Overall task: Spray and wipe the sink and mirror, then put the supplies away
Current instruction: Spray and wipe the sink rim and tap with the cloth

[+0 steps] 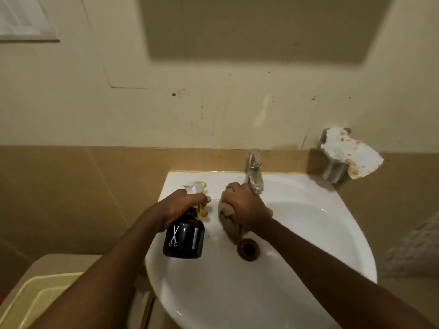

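A white ceramic sink (308, 233) is set against the tiled wall, with a chrome metal tap (254, 170) mounted at its back rim. A dark round drain (248, 249) is sunk in the basin, in front of the tap. Over the sink's left rim a dark glass spray bottle with a yellow and white trigger head (184, 238) is held by the left hand (184, 205). To its right, between tap and drain, a bunched beige cloth (229, 222) is gripped by the right hand (247, 210). A steel cylindrical holder stuffed with crumpled white paper (337, 167) is fixed to the wall right of the tap. A rectangular mirror (261, 27) is hung above.

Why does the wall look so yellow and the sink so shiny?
In the head view, dim warm light tints the wall yellowish; white glare streaks gleam on the sink rim; the wide lens curves the straight edges; the mirror and the far right edge look smeared and blurry.
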